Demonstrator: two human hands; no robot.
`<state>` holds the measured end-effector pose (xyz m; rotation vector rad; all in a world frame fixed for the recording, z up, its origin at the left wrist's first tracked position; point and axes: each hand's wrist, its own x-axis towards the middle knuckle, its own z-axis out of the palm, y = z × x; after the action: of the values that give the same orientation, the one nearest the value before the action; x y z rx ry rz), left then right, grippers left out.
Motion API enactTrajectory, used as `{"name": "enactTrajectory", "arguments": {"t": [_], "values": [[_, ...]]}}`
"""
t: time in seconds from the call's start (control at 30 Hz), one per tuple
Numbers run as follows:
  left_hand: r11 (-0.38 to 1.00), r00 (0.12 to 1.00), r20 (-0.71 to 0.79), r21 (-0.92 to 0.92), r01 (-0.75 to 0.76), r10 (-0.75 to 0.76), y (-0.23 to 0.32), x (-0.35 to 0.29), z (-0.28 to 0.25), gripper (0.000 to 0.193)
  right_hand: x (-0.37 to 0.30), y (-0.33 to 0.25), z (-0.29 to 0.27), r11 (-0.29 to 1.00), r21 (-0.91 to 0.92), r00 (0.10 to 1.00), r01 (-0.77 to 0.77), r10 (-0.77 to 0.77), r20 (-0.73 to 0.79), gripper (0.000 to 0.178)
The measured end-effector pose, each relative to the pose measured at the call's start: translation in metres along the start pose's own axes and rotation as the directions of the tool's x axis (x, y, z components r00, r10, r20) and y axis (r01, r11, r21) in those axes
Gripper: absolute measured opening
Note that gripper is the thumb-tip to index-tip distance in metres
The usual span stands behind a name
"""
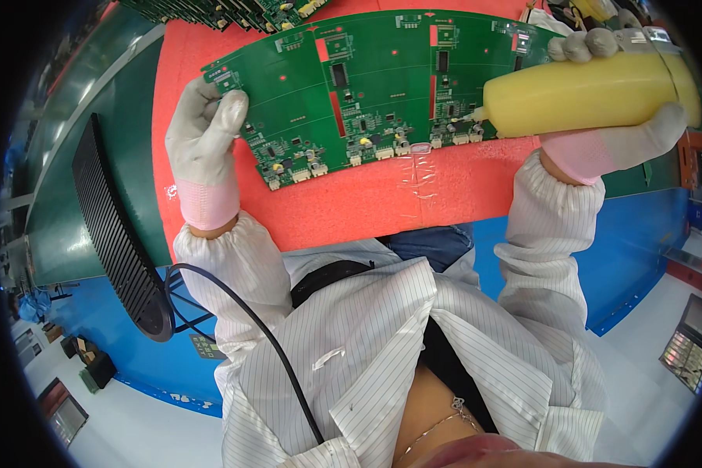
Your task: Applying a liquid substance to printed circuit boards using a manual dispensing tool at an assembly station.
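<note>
A long green circuit board panel (394,90), made of several joined boards, lies across a pink foam sheet (320,207). My left hand (210,132), in a white glove with a pink cuff, grips the panel's left end between thumb and fingers. In my gloved right hand (632,140) is a yellow squeeze bottle (577,92), held almost level with its narrow nozzle pointing left. The nozzle tip is at the components on the right part of the panel; whether it touches them I cannot tell. White connectors line the panel's near edge.
More green circuit boards (226,12) stand in a row at the far edge. A black ridged strip (117,226) lies on the green table (58,210) at the left. One black cable (265,335) loops in front of my left sleeve. Clear tape marks the foam's near side.
</note>
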<state>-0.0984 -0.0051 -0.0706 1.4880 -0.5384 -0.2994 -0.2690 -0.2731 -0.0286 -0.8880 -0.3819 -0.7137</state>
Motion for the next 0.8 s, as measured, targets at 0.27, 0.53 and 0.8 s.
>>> {"name": "enactTrajectory", "arguments": {"t": [0.27, 0.53, 0.8], "values": [[1.000, 1.000, -0.020, -0.006, 0.006, -0.007, -0.004, 0.002, -0.004, 0.036, -0.008, 0.013, -0.020, 0.990, -0.132, 0.998, -0.049, 0.045, -0.037, 0.063], [1.000, 1.000, -0.015, -0.008, 0.009, -0.010, -0.005, 0.001, -0.007, 0.034, -0.007, 0.013, -0.016, 0.991, -0.128, 0.997, -0.038, 0.030, -0.065, 0.062], [1.000, 1.000, -0.018, 0.008, 0.021, -0.021, -0.004, 0.002, -0.007, 0.033, -0.009, 0.013, -0.019, 0.984, -0.173, 0.995, -0.052, 0.035, -0.096, 0.060]]}}
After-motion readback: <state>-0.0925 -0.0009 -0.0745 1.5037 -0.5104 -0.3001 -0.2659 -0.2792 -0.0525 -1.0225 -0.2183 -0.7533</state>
